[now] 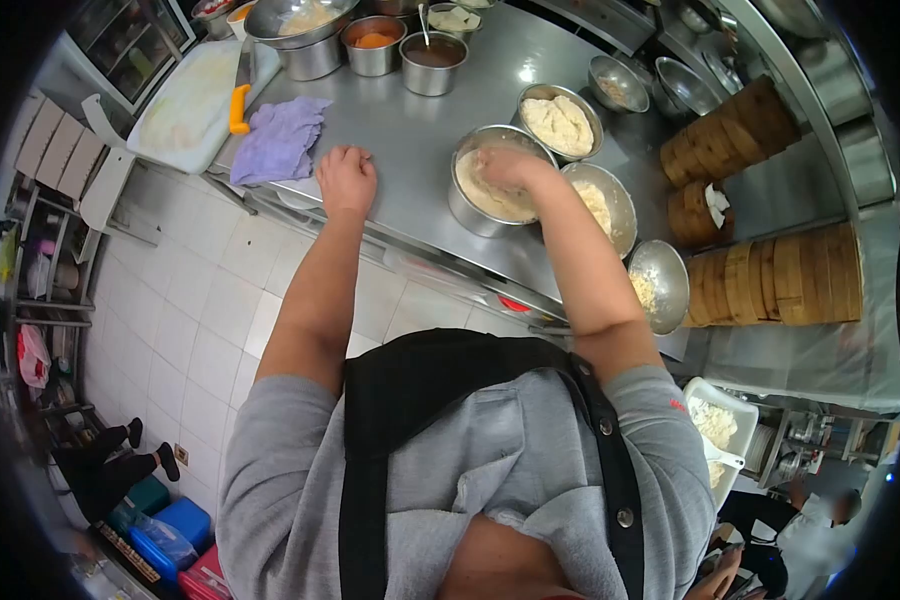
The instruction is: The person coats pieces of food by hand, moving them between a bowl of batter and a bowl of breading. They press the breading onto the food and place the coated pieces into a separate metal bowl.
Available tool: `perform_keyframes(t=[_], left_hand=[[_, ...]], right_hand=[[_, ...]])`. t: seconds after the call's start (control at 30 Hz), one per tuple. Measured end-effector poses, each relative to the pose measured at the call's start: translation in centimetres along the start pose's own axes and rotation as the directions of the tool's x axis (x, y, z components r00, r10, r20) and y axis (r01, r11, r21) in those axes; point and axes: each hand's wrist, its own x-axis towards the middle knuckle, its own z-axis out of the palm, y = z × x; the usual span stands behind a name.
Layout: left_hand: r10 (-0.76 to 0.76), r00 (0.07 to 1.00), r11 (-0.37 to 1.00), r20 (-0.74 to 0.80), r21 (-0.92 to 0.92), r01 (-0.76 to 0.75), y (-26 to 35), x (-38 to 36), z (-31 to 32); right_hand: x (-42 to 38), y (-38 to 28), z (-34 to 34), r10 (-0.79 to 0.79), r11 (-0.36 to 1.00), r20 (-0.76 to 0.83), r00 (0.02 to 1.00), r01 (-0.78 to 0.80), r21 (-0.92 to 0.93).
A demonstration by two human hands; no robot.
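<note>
My left hand (347,181) rests on the edge of the steel counter (400,150), its fingers curled down onto the metal, beside a purple cloth (278,138). My right hand (508,168) reaches into a steel pot (480,215) of pale, doughy mixture (492,200). Its fingertips are in the mixture, and what they hold, if anything, is hidden. Behind that pot is a bowl of pale dough (558,124). Two more metal bowls, one with pale crumbly food (592,203) and one with yellowish bits (644,292), stand to the right.
A cutting board (185,110) and an orange-handled knife (239,108) lie at the left. Steel pots, one with brown liquid (432,52), line the back. Bamboo steamers (780,275) are stacked at the right. Other people (770,530) appear at the lower right.
</note>
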Motion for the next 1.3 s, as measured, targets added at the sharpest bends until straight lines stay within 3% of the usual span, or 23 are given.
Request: perform_keyframes(t=[0.03, 0.13, 0.23, 0.33, 0.43, 0.5, 0.57, 0.77, 0.9, 1.0, 1.1, 1.2, 1.3], left_hand=[[0.000, 1.000, 1.000, 0.005, -0.006, 0.000, 0.1, 0.0, -0.2], [0.000, 1.000, 1.000, 0.006, -0.004, 0.000, 0.2, 0.0, -0.3], [0.004, 1.000, 1.000, 0.006, -0.003, -0.004, 0.3, 0.3, -0.4], [0.008, 1.000, 1.000, 0.008, -0.011, -0.007, 0.1, 0.1, -0.3], [0.004, 1.000, 1.000, -0.004, -0.020, -0.004, 0.3, 0.1, -0.2], [0.001, 1.000, 1.000, -0.008, -0.014, -0.001, 0.3, 0.2, -0.3], [0.006, 1.000, 1.000, -0.002, -0.008, -0.006, 0.2, 0.2, -0.3], [0.016, 1.000, 1.000, -0.015, -0.010, -0.016, 0.1, 0.1, -0.1], [0.000, 1.000, 1.000, -0.009, -0.010, 0.000, 0.1, 0.2, 0.0], [-0.003, 1.000, 1.000, -0.004, 0.002, 0.003, 0.1, 0.2, -0.1], [-0.008, 1.000, 1.000, 0.009, 0.003, 0.008, 0.3, 0.2, -0.2], [0.001, 1.000, 1.000, 0.002, 0.004, -0.001, 0.1, 0.2, 0.0], [-0.002, 1.000, 1.000, 0.009, 0.012, 0.002, 0.0, 0.1, -0.1]], right_hand=[[0.5, 0.2, 0.4, -0.009, 0.997, -0.002, 1.000, 0.009, -0.080], [-0.1, 1.7, 0.1, -0.144, 0.988, -0.098, 0.985, 0.138, -0.064], [-1.6, 2.2, 0.2, -0.080, 0.994, -0.217, 0.973, 0.095, 0.061], [-3.7, 0.6, 1.8, 0.033, 0.992, -0.179, 0.983, -0.055, -0.117], [-3.9, -0.3, 3.1, 0.016, 0.980, -0.318, 0.948, -0.078, -0.182], [-3.6, -0.5, 3.1, 0.076, 0.972, -0.293, 0.953, -0.136, -0.192], [-2.6, 0.0, 3.4, 0.102, 0.969, -0.314, 0.944, -0.166, -0.185], [-3.5, 1.9, -0.1, -0.093, 0.985, -0.143, 0.985, 0.112, 0.130], [-2.1, 2.2, 0.6, 0.014, 1.000, -0.131, 0.991, -0.016, -0.014], [-3.5, 2.1, -0.5, -0.021, 0.993, -0.376, 0.926, 0.064, 0.103], [-3.6, 1.9, -0.7, -0.034, 0.894, -0.332, 0.943, 0.177, 0.411], [-1.5, 0.8, 1.8, -0.070, 0.996, -0.120, 0.990, 0.076, 0.041], [-2.2, 1.3, -0.6, -0.076, 0.967, -0.012, 0.997, 0.077, 0.244]])
